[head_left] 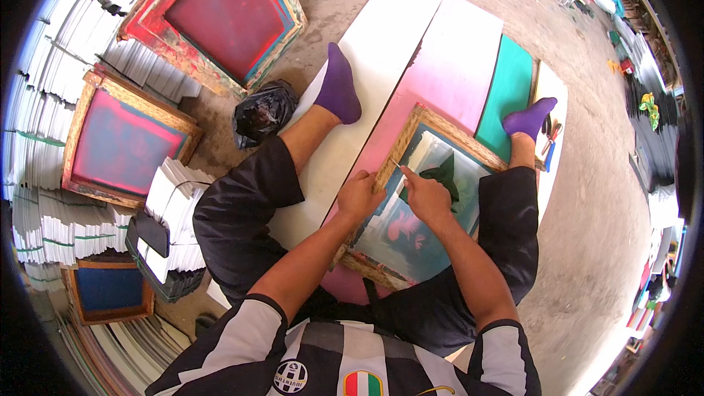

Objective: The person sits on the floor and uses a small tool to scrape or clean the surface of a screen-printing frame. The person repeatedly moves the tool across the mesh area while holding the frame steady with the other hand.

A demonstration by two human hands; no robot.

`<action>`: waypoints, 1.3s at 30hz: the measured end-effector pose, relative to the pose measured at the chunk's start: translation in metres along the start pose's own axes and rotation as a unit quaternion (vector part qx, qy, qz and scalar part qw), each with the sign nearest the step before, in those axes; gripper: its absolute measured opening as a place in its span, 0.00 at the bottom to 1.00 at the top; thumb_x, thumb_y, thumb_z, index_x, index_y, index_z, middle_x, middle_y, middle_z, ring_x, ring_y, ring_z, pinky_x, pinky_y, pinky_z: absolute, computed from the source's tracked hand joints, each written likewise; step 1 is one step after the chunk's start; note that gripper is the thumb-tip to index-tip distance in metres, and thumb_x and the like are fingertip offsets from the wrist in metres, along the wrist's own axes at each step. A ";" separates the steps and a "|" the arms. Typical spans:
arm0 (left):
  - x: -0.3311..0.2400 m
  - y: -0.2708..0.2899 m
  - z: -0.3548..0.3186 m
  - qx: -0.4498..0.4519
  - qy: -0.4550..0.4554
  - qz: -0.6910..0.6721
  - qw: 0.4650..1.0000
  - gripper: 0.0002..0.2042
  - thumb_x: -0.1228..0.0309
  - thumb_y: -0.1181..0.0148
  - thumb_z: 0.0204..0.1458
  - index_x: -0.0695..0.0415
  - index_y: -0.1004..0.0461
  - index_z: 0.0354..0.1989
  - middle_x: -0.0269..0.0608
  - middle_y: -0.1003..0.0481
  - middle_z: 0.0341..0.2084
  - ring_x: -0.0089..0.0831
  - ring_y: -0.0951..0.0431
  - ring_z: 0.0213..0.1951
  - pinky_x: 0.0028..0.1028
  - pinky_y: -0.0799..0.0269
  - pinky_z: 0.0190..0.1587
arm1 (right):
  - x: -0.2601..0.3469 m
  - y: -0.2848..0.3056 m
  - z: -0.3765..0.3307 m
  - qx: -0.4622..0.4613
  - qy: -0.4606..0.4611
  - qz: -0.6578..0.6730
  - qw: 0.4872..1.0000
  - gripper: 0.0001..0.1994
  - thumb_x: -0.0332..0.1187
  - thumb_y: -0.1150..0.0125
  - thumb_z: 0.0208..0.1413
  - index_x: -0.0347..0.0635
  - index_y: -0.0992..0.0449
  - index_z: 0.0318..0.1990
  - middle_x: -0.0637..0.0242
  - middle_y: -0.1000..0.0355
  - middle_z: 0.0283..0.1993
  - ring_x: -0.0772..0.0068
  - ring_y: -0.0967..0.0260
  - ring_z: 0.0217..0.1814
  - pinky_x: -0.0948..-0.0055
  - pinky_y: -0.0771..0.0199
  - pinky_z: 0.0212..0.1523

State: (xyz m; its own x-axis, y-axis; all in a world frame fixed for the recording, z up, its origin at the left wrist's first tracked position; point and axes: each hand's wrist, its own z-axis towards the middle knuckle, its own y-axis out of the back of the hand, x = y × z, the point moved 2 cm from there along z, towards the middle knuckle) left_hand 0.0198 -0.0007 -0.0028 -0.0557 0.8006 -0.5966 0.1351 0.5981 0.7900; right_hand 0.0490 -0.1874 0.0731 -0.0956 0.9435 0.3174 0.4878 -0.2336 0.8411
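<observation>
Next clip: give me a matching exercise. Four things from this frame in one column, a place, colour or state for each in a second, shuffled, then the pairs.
Things:
1. left hand
2. right hand
3. black plastic bag
4. wooden frame with red mesh

Descriptions:
A. crumpled on the floor beside the left leg
B. lying on the floor at the upper left
C. gripping the edge of the screen frame on the lap
D. holding a thin white stick over the mesh

Pairs: 1-C, 2-D, 3-A, 4-B
</observation>
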 end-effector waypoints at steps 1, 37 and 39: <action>0.001 0.000 0.000 0.007 -0.002 0.001 1.000 0.25 0.57 0.32 0.49 0.54 0.21 0.55 0.45 0.23 0.42 0.46 0.19 0.43 0.44 0.23 0.47 | 0.003 0.003 -0.001 0.004 0.004 -0.008 1.000 0.24 0.43 0.51 0.69 0.56 0.33 0.71 0.49 0.18 0.41 0.43 0.18 0.42 0.42 0.20 0.41; -0.003 0.006 0.003 0.023 -0.017 0.025 0.999 0.21 0.57 0.32 0.51 0.56 0.19 0.50 0.46 0.23 0.39 0.48 0.19 0.41 0.43 0.23 0.45 | -0.026 -0.059 0.020 -0.087 0.033 0.353 0.931 0.19 0.40 0.44 0.68 0.52 0.24 0.64 0.44 0.20 0.50 0.46 0.21 0.53 0.59 0.25 0.56; -0.005 0.010 0.003 0.026 -0.020 0.017 0.999 0.21 0.56 0.32 0.51 0.56 0.19 0.50 0.47 0.23 0.40 0.49 0.19 0.41 0.43 0.23 0.45 | -0.027 -0.060 0.023 -0.079 0.025 0.372 0.924 0.19 0.40 0.43 0.68 0.53 0.24 0.64 0.44 0.20 0.51 0.44 0.21 0.54 0.58 0.25 0.57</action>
State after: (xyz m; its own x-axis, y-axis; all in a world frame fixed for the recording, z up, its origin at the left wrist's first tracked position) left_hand 0.0244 0.0009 0.0080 -0.0111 0.8176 -0.5757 0.1872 0.5673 0.8019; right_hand 0.0422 -0.1935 0.0043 0.1730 0.4962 0.8508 0.3018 -0.8490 0.4338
